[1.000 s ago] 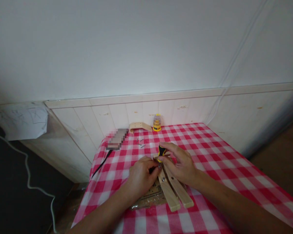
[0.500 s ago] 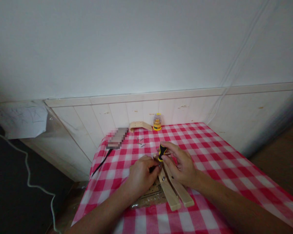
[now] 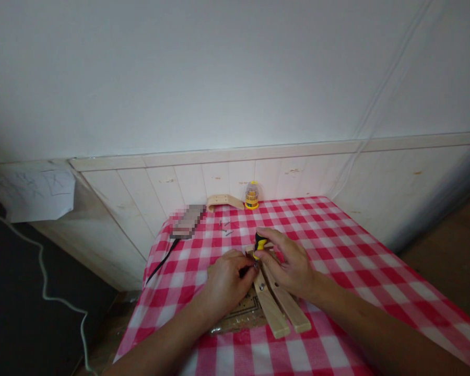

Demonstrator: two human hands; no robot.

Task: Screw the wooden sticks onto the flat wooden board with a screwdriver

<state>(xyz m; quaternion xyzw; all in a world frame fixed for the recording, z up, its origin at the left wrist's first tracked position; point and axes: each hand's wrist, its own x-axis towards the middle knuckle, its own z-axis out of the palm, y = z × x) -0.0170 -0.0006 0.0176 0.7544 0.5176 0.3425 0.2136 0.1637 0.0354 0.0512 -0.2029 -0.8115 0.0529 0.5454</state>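
Note:
My right hand [image 3: 293, 263] grips a short black and yellow screwdriver [image 3: 260, 242], its handle upright and its tip pointing down at the wooden pieces. My left hand [image 3: 230, 279] is closed in a pinch beside the screwdriver's lower end; what lies between its fingertips is too small to make out. Beneath both hands are two pale wooden bars [image 3: 273, 309], side by side at a slight angle, with dark metal fittings on them. A brown board or package in clear plastic [image 3: 238, 319] lies under the left hand, partly hidden by it.
Several loose screws [image 3: 225, 228] lie on the red checked tablecloth [image 3: 337, 250]. Behind them stand a bent wooden piece [image 3: 224, 201] and a yellow bit holder with a clear cover [image 3: 252, 196], near the wall. A blurred-out flat object [image 3: 188, 222] with a black strap [image 3: 162, 262] sits at the left edge.
The screwdriver handle has turned slightly in my right hand, and the fingers have shifted a little around it. My left hand stays in the same place.

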